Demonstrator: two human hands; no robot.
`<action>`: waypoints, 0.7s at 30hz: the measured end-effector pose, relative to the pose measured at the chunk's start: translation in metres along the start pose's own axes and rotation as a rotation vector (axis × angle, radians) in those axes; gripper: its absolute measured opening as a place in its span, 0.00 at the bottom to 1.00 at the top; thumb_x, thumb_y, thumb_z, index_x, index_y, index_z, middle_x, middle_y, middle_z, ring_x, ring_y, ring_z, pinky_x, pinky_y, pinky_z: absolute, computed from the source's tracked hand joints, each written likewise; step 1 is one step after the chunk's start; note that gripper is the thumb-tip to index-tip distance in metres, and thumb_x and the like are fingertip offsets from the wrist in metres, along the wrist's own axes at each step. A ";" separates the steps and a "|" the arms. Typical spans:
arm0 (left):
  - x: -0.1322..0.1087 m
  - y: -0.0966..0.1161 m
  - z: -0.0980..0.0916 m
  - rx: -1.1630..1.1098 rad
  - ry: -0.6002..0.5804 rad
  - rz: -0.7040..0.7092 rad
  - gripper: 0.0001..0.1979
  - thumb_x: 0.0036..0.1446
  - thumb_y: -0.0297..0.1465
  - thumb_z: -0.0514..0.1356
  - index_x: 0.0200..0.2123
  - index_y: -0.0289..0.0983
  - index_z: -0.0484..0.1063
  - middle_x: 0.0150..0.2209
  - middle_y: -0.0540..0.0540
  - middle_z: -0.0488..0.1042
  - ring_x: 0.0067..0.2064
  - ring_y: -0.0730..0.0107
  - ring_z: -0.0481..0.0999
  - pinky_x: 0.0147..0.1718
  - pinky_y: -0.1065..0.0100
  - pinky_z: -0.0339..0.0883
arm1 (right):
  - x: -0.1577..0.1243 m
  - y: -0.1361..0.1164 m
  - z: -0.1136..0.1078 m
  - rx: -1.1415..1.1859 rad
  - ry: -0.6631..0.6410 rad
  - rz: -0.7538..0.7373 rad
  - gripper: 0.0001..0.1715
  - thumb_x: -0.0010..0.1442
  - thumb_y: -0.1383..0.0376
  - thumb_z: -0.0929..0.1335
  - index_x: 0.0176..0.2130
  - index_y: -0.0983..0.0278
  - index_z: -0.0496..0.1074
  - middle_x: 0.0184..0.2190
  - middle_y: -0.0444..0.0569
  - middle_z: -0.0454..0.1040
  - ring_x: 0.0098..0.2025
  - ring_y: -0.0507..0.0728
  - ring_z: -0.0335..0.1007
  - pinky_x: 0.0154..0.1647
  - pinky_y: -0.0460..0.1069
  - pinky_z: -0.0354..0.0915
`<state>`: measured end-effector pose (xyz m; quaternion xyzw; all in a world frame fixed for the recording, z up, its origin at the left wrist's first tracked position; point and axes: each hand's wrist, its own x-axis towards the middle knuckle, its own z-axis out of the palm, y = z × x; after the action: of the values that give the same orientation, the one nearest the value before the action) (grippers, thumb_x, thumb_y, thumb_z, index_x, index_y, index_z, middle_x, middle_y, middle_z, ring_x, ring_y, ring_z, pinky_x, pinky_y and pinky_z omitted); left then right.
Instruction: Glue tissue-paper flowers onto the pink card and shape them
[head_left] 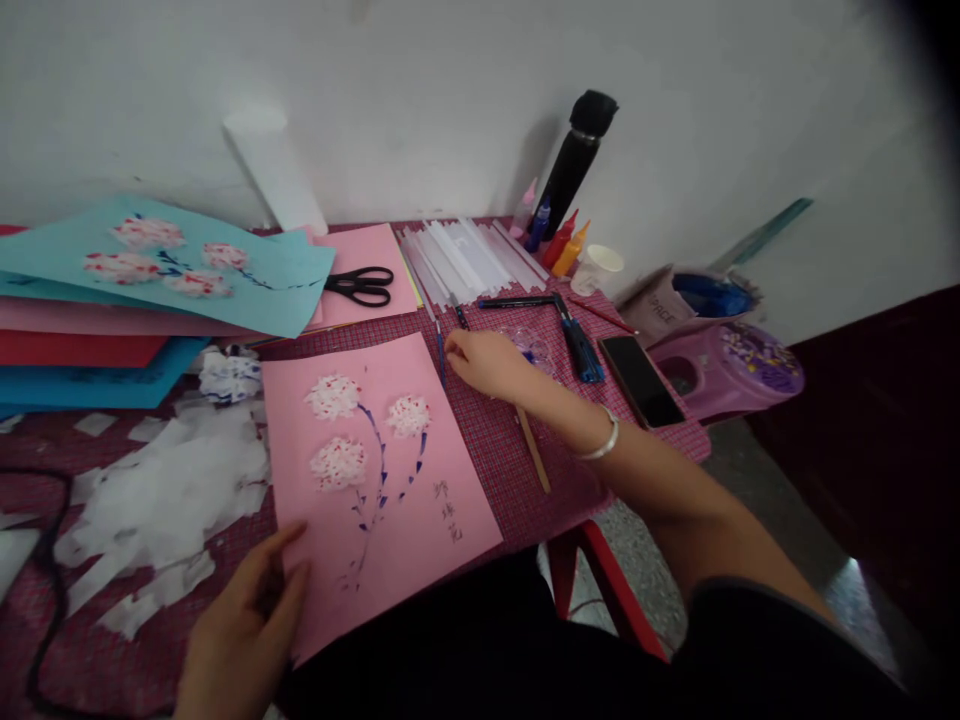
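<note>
A pink sheet of paper lies before me with three puffy white flowers dotted red, dark blue painted stems and handwritten characters. My left hand grips its lower left edge, thumb and forefinger on the paper. Beyond the right edge, my right hand is closed with curled fingers, low over the checked tablecloth. By its fingertips are a thin blue stick and a dark pen-like thing, partly hidden by the hand. Whether the fingers hold either cannot be made out. A clear palette with blue paint sits behind the wrist.
White paper scraps and a crumpled tissue lie left, below a blue sheet with flowers. Scissors, glue sticks, paint bottles, a paper cup, a glue gun, a phone and a wooden stick surround the workspace.
</note>
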<state>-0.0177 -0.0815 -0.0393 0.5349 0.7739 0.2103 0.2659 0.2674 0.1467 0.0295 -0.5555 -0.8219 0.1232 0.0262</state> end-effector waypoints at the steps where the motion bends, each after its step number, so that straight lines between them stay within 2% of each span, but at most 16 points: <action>1: -0.001 0.002 -0.001 0.004 -0.019 -0.011 0.28 0.53 0.51 0.55 0.52 0.41 0.70 0.31 0.48 0.75 0.31 0.64 0.76 0.29 0.66 0.70 | 0.012 -0.002 0.002 -0.012 -0.002 0.002 0.14 0.63 0.68 0.62 0.47 0.67 0.71 0.42 0.58 0.79 0.44 0.63 0.74 0.43 0.54 0.65; 4: -0.004 0.009 -0.004 -0.002 -0.045 -0.050 0.26 0.53 0.50 0.55 0.49 0.42 0.71 0.34 0.48 0.76 0.34 0.63 0.77 0.33 0.65 0.70 | 0.034 -0.010 0.016 -0.028 -0.012 -0.005 0.18 0.61 0.70 0.62 0.51 0.70 0.68 0.46 0.64 0.76 0.46 0.66 0.73 0.44 0.56 0.66; 7: -0.006 0.013 -0.005 -0.043 -0.045 -0.055 0.22 0.51 0.51 0.56 0.40 0.42 0.74 0.37 0.48 0.77 0.38 0.61 0.77 0.36 0.64 0.68 | 0.039 -0.013 0.029 -0.037 -0.027 -0.010 0.21 0.60 0.74 0.60 0.53 0.71 0.64 0.48 0.66 0.75 0.46 0.67 0.73 0.45 0.57 0.66; 10: -0.009 0.013 -0.004 -0.075 -0.056 -0.037 0.19 0.53 0.49 0.56 0.38 0.42 0.73 0.35 0.50 0.77 0.37 0.63 0.76 0.38 0.65 0.67 | 0.041 -0.011 0.036 -0.010 -0.037 0.019 0.24 0.59 0.75 0.61 0.55 0.71 0.62 0.46 0.65 0.75 0.47 0.66 0.73 0.46 0.58 0.66; 14: -0.008 0.005 -0.004 -0.065 -0.095 0.003 0.17 0.55 0.48 0.56 0.39 0.43 0.72 0.36 0.51 0.77 0.37 0.65 0.76 0.38 0.66 0.67 | 0.045 0.006 0.039 0.128 -0.038 0.130 0.30 0.53 0.75 0.65 0.55 0.70 0.61 0.44 0.63 0.76 0.47 0.66 0.72 0.48 0.57 0.66; 17: -0.004 -0.003 -0.005 -0.038 -0.111 0.054 0.17 0.55 0.49 0.56 0.38 0.44 0.73 0.37 0.52 0.77 0.38 0.65 0.77 0.37 0.68 0.68 | 0.043 0.024 0.035 0.221 -0.016 0.168 0.30 0.49 0.74 0.67 0.53 0.70 0.63 0.43 0.61 0.76 0.45 0.65 0.73 0.46 0.56 0.67; 19: -0.001 -0.007 -0.006 -0.032 -0.115 0.091 0.17 0.55 0.49 0.55 0.38 0.43 0.73 0.37 0.51 0.77 0.37 0.65 0.77 0.36 0.69 0.70 | 0.035 0.034 0.029 0.320 -0.021 0.170 0.28 0.49 0.73 0.67 0.51 0.69 0.65 0.40 0.57 0.77 0.41 0.62 0.73 0.42 0.53 0.68; 21: -0.001 -0.009 -0.005 -0.023 -0.118 0.115 0.17 0.55 0.48 0.56 0.38 0.43 0.73 0.36 0.50 0.78 0.36 0.65 0.77 0.36 0.68 0.71 | 0.022 0.041 0.024 0.444 -0.057 0.156 0.24 0.51 0.72 0.65 0.49 0.68 0.68 0.32 0.49 0.76 0.32 0.56 0.72 0.34 0.48 0.67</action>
<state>-0.0267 -0.0854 -0.0406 0.5869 0.7224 0.2023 0.3047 0.2920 0.1768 -0.0050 -0.5941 -0.7298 0.3183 0.1149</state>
